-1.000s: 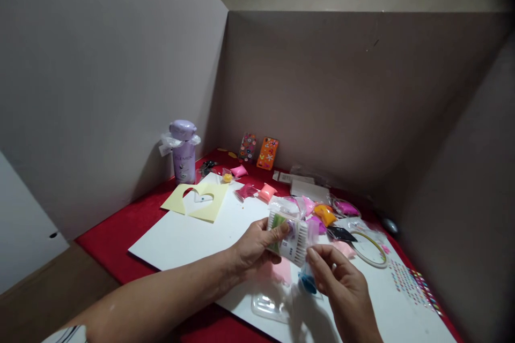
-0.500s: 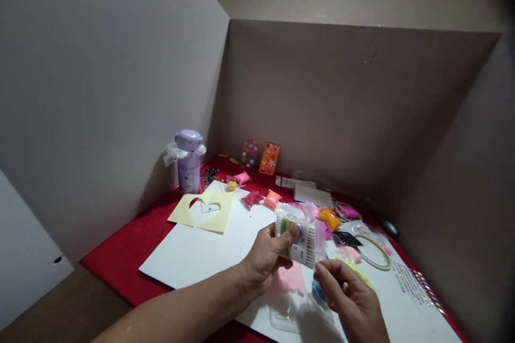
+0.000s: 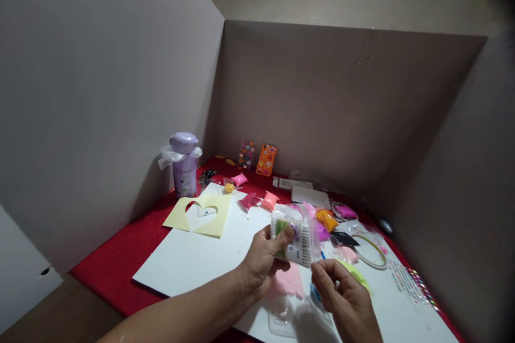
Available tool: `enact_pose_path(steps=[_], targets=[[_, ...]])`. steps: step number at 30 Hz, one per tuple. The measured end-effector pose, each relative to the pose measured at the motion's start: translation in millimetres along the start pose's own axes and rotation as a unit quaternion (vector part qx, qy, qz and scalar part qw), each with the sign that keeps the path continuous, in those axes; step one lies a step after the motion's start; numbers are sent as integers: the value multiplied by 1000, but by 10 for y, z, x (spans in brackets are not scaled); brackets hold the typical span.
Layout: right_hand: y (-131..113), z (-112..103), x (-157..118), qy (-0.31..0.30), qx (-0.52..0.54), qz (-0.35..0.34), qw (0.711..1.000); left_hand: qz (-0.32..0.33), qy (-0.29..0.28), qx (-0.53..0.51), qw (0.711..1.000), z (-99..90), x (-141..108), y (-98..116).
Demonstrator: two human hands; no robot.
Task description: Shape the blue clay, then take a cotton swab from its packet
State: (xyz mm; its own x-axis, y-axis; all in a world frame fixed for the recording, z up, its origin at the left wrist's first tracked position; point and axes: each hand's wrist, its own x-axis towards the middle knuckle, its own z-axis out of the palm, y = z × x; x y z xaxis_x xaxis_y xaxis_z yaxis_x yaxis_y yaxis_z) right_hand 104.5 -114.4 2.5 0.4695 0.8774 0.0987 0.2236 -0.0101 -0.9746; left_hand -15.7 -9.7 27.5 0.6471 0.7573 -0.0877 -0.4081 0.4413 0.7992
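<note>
My left hand (image 3: 267, 252) is closed around a clear plastic pack of cotton swabs (image 3: 293, 241), thumb across its front label. White swab tips line the pack's right side. Close by the pack's lower right corner is my right hand (image 3: 341, 292), its thumb and fingers pinched together. A small white tip, apparently of a cotton swab (image 3: 337, 283), shows between those fingers; the rest is hidden. Below the hands lie a pink sheet with a wavy edge (image 3: 287, 281), a clear plastic tray (image 3: 277, 324) and something blue (image 3: 315, 295), partly covered by my right hand.
A white board (image 3: 197, 262) lies on a red cloth (image 3: 108, 262). Yellow paper with a heart cutout (image 3: 217, 225), a purple bottle (image 3: 185, 174), clay packets (image 3: 269, 201), a ring-shaped band (image 3: 380, 263) and gem stickers (image 3: 410, 281) surround the hands. Two decorated phone cases (image 3: 266, 159) lean behind.
The view has shifted slightly, so everything sits a little further left. My left hand keeps hold of the pack, and my right hand stays pinched near its corner.
</note>
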Motion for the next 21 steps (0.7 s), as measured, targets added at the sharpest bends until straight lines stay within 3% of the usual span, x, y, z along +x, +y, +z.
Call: enact_pose_path(steps=[5,10,16,18,21], targets=[[-135,-96,93,-2,-49,-33,998,-6,-4,1,1000,3,-15,7],[-317,-122,196,-9,-23,-25,999,-13,-29,11,999,-3,6,-43],[-190,-261,320,-30,7,0,1000,-10,-37,75,996,-49,48,-93],[-157,-415,483,0,35,14,999,-6,-2,110,994,-49,38,-87],[-212,-711,895,105,69,17,992,-17,57,139,989,-35,24,-81]])
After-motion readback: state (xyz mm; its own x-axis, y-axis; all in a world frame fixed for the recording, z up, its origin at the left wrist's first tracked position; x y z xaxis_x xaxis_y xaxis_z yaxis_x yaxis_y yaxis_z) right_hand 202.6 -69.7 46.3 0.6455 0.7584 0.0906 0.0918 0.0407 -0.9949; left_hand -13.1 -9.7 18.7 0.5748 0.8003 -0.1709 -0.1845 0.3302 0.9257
